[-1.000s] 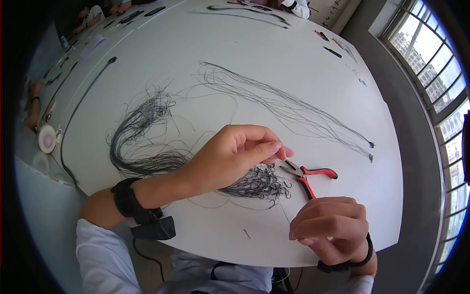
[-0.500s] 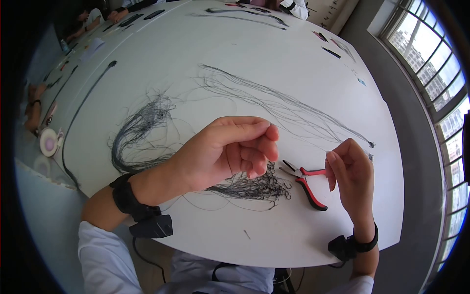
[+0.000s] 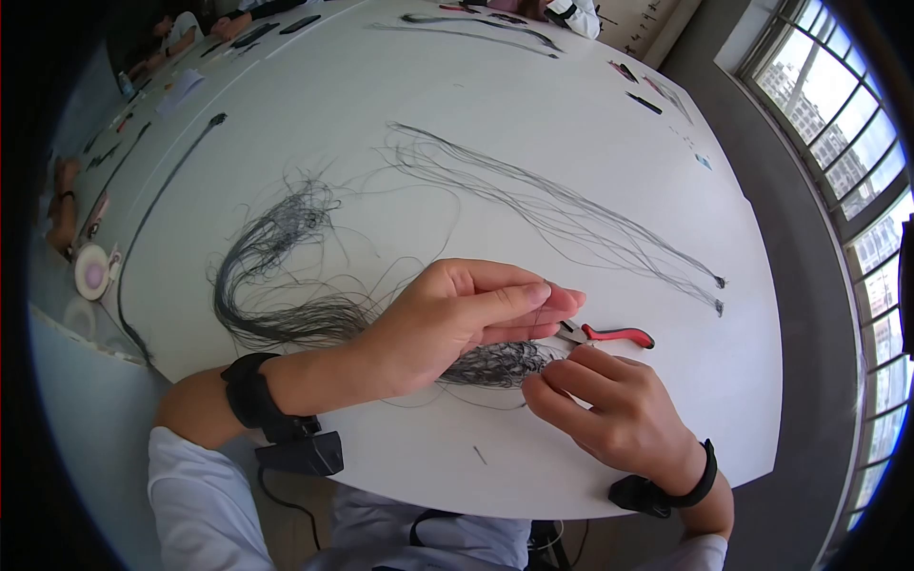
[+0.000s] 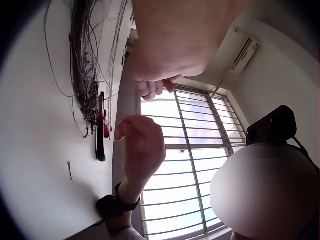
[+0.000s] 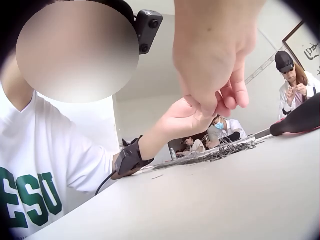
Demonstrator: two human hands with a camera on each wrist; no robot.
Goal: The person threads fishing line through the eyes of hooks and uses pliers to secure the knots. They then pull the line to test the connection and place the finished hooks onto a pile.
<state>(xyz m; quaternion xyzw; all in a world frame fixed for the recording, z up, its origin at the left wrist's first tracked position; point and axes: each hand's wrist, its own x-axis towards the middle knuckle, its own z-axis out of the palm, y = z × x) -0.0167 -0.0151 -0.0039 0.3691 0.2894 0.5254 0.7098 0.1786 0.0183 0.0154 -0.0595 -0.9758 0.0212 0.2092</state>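
My left hand is over the curled ends of a dark thread bundle, thumb and index finger pinching a very thin dark thread. To its lower right, my right hand has its fingers curled and fingertips together beside the bundle's end; the thread there is too fine to follow. Red-handled pliers lie partly hidden behind the right hand. In the left wrist view the right hand stands beside the pliers. The right wrist view shows both hands' fingertips close together.
A looser set of long strands stretches across the table beyond my hands. A small dark piece lies near the front edge. At the left are a tape roll and a long dark strand. Other people sit around the table.
My right hand has come down and left from above the pliers to beside the bundle's end, covering their lower handle. My left hand has lowered slightly, its fingers now extending farther right.
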